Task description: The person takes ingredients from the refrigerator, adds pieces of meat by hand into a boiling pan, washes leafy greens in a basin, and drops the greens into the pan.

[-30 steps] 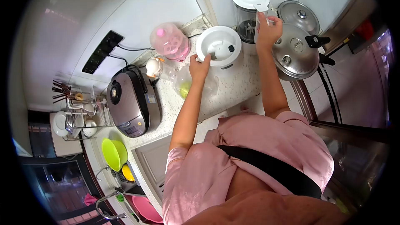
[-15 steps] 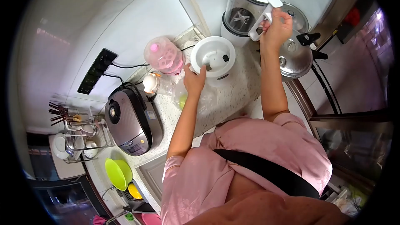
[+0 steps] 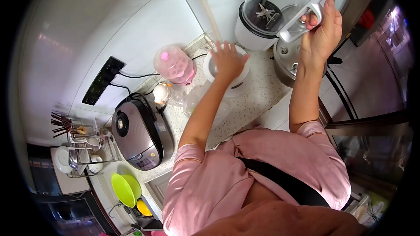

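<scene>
My right hand [image 3: 323, 30] is wrapped round the white handle [image 3: 302, 22] of a clear blender jug [image 3: 273, 4], which is raised at the top of the view. Metal blades show through its wall, above a white bottom part, and a white lid covers its top. My left hand [image 3: 228, 62] has its fingers spread over the round white blender base [image 3: 241, 78] on the speckled counter and hides most of its hollow. Whether the palm touches the base I cannot tell. A thin clear plastic bag [image 3: 221, 111] lies beside the base, under my left forearm.
Left of the base stand a pink-and-clear appliance [image 3: 174, 64], a small white item [image 3: 161, 93] and a rice cooker [image 3: 139, 135]. A metal pressure cooker [image 3: 286, 67] is at the right. A green basin [image 3: 126, 189] and dish rack [image 3: 89, 148] are lower left.
The jug has risen and come closer in my right hand, away from the counter. My left hand has moved from the base's rim to over its hollow, with its fingers spread.
</scene>
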A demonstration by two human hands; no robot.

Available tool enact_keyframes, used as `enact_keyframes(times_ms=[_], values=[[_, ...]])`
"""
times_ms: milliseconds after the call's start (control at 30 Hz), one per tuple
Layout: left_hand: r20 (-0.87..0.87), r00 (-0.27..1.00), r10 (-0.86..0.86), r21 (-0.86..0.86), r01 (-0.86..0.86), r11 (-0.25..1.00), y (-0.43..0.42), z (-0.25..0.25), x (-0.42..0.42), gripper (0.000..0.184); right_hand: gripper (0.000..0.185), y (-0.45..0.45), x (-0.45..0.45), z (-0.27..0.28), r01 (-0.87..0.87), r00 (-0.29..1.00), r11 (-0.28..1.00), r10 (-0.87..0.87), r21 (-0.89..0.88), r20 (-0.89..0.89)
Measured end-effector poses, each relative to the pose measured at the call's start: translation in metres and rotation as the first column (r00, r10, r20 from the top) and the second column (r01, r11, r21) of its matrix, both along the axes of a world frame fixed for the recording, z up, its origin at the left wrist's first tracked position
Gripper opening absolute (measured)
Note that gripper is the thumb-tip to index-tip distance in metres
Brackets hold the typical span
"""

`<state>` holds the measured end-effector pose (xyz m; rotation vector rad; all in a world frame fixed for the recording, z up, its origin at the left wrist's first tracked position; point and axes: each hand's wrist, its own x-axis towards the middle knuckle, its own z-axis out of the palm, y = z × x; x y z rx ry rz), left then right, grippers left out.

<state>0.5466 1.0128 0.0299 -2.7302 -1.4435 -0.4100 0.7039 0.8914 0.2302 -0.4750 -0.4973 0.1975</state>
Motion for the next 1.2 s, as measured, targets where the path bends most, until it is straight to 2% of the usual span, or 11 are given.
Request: enact_keyframes(times_ms=[100, 167, 233, 267, 367, 433, 533, 600, 733, 800, 1200], values=[[0.120, 0.961, -0.249, -0.058, 0.257, 0.965, -0.035, 0.004, 0.029, 0.071, 0.024, -0.002, 0.000, 0.001, -0.031, 1.000, 0.998, 0.031, 0.050, 0.006], [0.205, 0.824, -0.529, -0.218, 0.565, 0.796, -0.074, 0.037, 0.032, 0.065, 0.023, -0.001, 0.000, 0.001, -0.040, 0.999, 0.997, 0.039, 0.061, 0.014], [0.385, 0.574, -0.723, -0.069, 0.799, 0.597, -0.105, 0.027, 0.026, 0.052, 0.022, 0.000, -0.003, 0.001, -0.073, 0.997, 0.997, 0.074, -0.034, 0.039], [0.387, 0.577, -0.719, -0.074, 0.797, 0.600, -0.111, 0.024, 0.019, 0.052, 0.022, 0.002, -0.005, 0.000, -0.103, 0.994, 0.994, 0.104, -0.044, 0.027], [0.586, 0.530, -0.612, -0.295, 0.844, 0.448, -0.120, 0.027, -0.016, 0.035, 0.020, 0.011, -0.014, -0.003, -0.138, 0.990, 0.986, 0.140, -0.092, 0.008], [0.633, 0.701, -0.329, -0.347, 0.636, 0.689, -0.123, 0.029, -0.043, 0.022, 0.024, 0.018, -0.022, -0.004, -0.123, 0.992, 0.975, 0.128, -0.183, 0.016], [0.589, 0.762, -0.270, -0.374, 0.553, 0.744, -0.124, 0.033, -0.080, 0.019, 0.028, 0.036, -0.030, -0.007, -0.372, 0.927, 0.905, 0.372, -0.204, -0.039], [0.583, 0.812, -0.030, -0.504, 0.391, 0.770, -0.129, 0.025, -0.101, 0.013, 0.025, 0.065, -0.019, -0.030, -0.531, 0.836, 0.826, 0.547, -0.188, 0.042], [0.616, 0.769, 0.169, -0.585, 0.303, 0.753, -0.131, 0.005, -0.143, 0.009, 0.029, 0.084, -0.034, -0.030, -0.643, 0.733, 0.691, 0.680, -0.332, -0.002], [0.732, 0.604, 0.317, -0.573, 0.293, 0.765, -0.132, -0.001, -0.158, 0.010, 0.030, 0.093, -0.035, -0.032, -0.672, 0.689, 0.646, 0.725, -0.362, 0.016], [0.736, 0.501, 0.454, -0.611, 0.206, 0.764, -0.131, 0.005, -0.180, 0.010, 0.041, 0.130, -0.007, -0.033, -0.795, 0.405, 0.419, 0.905, -0.438, 0.131]])
